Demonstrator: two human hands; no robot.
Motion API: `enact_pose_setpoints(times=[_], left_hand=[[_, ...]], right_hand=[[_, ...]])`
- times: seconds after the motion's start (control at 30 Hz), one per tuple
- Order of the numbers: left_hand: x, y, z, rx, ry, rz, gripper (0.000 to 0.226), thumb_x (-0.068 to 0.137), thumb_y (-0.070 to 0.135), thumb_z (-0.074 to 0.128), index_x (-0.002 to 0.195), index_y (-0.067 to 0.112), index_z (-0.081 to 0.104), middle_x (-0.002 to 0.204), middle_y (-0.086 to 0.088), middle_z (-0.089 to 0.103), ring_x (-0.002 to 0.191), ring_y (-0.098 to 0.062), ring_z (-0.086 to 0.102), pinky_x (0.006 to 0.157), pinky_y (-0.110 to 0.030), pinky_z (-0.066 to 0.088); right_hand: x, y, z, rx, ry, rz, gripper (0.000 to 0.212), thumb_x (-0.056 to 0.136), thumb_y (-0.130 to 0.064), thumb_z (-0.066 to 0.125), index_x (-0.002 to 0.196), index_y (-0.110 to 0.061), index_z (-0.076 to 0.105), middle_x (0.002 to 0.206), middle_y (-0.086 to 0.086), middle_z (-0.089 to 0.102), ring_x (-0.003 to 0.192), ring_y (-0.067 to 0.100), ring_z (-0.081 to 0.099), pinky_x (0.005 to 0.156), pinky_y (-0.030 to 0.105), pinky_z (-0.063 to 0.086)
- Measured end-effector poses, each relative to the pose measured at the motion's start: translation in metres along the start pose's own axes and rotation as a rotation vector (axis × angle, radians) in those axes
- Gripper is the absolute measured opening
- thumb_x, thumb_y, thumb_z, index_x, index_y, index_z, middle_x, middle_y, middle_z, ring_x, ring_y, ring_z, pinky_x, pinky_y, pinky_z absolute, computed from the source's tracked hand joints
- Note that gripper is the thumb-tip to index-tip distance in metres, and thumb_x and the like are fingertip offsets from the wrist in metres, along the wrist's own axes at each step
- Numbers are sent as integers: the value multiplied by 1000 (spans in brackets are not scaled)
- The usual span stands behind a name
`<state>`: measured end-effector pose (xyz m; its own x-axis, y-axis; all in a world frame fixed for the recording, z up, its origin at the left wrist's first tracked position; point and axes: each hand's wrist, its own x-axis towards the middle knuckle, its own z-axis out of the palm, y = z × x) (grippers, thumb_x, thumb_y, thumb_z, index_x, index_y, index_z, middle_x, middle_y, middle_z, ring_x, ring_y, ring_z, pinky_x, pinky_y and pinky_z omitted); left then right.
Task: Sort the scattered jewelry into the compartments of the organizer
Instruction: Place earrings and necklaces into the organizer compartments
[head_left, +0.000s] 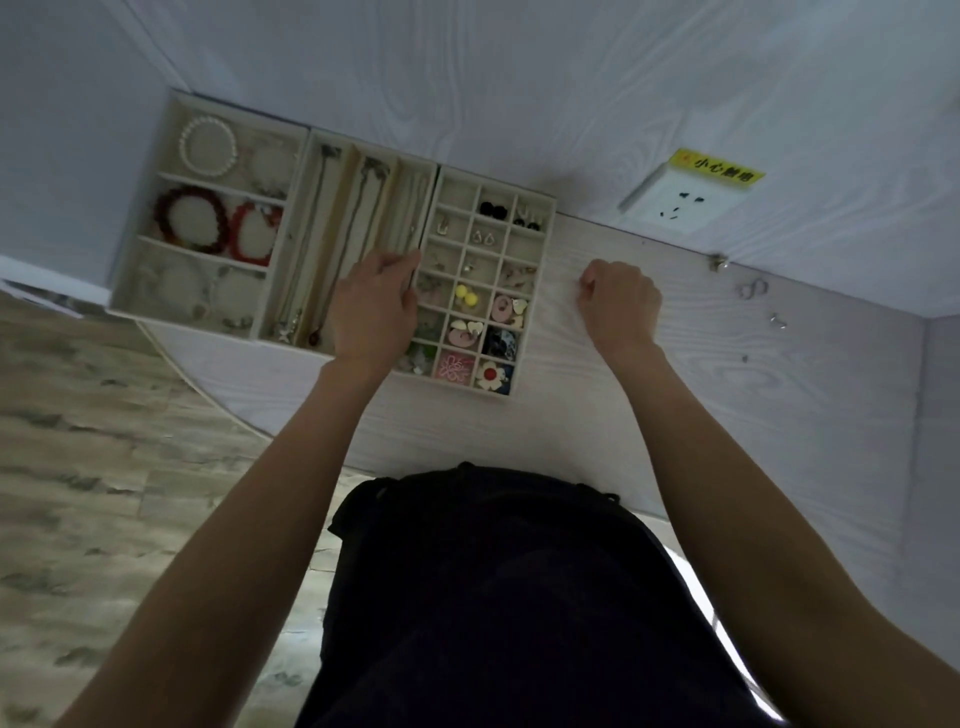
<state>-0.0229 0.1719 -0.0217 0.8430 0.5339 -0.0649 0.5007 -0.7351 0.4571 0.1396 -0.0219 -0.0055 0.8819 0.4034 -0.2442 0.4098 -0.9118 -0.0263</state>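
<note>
Our left hand (371, 306) pinches the rim between two organizer trays (488, 283), our right hand (618, 304) curls into an empty fist on bare white table (675, 415) toward loose jewelry (753, 288) by the wall.

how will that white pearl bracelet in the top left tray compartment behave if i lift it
The white pearl bracelet is a loop of round beads, so it will probably sag and lose its ring shape. Beads look smooth, so likely slippery. It probably won't roll, being strung.

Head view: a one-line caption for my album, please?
Left hand at the necklace tray, right hand fisted on table.
</note>
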Motion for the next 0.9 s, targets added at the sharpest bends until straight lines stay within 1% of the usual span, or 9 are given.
enact_pose_setpoints(times=[0.1,0.23,0.3,0.43,0.5,0.57,0.7,0.8,0.9], left_hand=[[0,0,-1,11,-11,2,39,92,15,53,131,15,55,117,-13,59,98,-32,57,82,-42,46],[0,-2,-1,-4,-20,11,39,93,16,52,132,16,54,119,-11,58,97,-32,56,82,-43,47],[0,-3,-1,-14,-21,13,39,93,16,52,132,17,54,119,-10,58,98,-31,56,83,-43,46],[-2,-4,-1,-67,1,26,37,92,14,54,129,18,56,116,-9,59,100,-31,54,81,-44,48],[-2,-4,0,-70,26,33,36,90,14,57,126,18,58,113,-8,60,99,-31,54,79,-42,48],[-1,-6,-1,-74,36,61,37,88,14,60,124,17,60,110,-9,61,98,-32,54,79,-43,47],[5,-22,-3,-95,68,173,37,83,23,60,119,15,63,102,-9,64,96,-33,55,82,-43,44],[11,-30,-2,-66,82,219,41,81,35,51,114,17,65,101,-6,64,99,-32,53,83,-40,42],[18,-31,-3,-80,101,227,41,79,36,51,112,18,66,107,-7,63,107,-28,45,86,-42,44]], right_hand=[[-1,-1,-7,64,56,-20,20,97,-14,44,101,-13,63,93,11,67,81,30,62,65,32,43],[-4,-26,-18,651,133,-31,6,91,-16,56,88,-18,61,78,1,70,68,15,68,70,35,55],[-1,-46,-23,761,113,-95,3,89,-18,59,89,-17,61,79,-1,71,69,13,68,72,36,56],[9,-83,-25,722,23,-218,9,89,-20,61,95,-14,65,91,-2,68,82,9,62,75,17,47],[12,-96,-23,701,-17,-270,9,88,-18,62,93,-12,67,88,-5,64,78,5,55,69,4,37],[12,-101,-18,705,-11,-302,6,86,-16,65,89,-13,68,83,-9,62,73,-1,52,67,1,35],[12,-107,-4,658,42,-295,6,84,-17,66,89,-19,70,83,-8,68,77,1,60,71,5,43],[15,-111,0,528,73,-329,8,84,-20,65,89,-21,70,85,-6,69,80,8,62,71,24,50],[15,-114,1,454,100,-344,7,80,-21,67,85,-19,71,90,2,63,88,19,57,66,25,37]])
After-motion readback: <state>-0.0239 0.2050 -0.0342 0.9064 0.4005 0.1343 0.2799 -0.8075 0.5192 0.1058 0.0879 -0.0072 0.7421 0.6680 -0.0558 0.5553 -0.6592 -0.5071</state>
